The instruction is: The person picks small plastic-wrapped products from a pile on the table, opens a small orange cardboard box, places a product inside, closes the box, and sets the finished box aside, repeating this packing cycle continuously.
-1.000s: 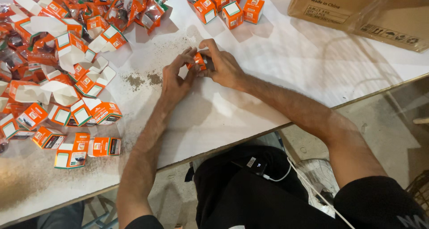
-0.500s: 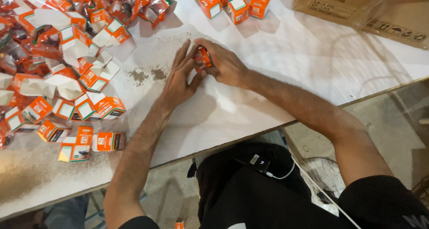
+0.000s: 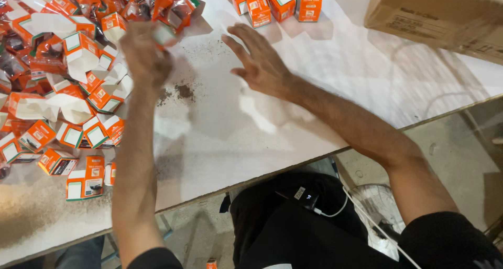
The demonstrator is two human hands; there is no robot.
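**Hands over the box-strewn surface**

Head view: The white surface (image 3: 325, 85) is bare at centre; its near edge runs from 8 to 3 o'clock. Flat orange-and-white cartons (image 3: 78, 75) crowd 9 to 11 o'clock. The left hand (image 3: 144, 54), blurred, is raised beside them around a small carton (image 3: 165, 34); grip uncertain. The right hand (image 3: 259, 62) lies flat, fingers spread and released, toward four folded boxes (image 3: 275, 4) at 12 o'clock.

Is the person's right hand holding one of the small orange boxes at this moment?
No: the right hand is spread open with its fingers apart above the white table, and nothing is in it.
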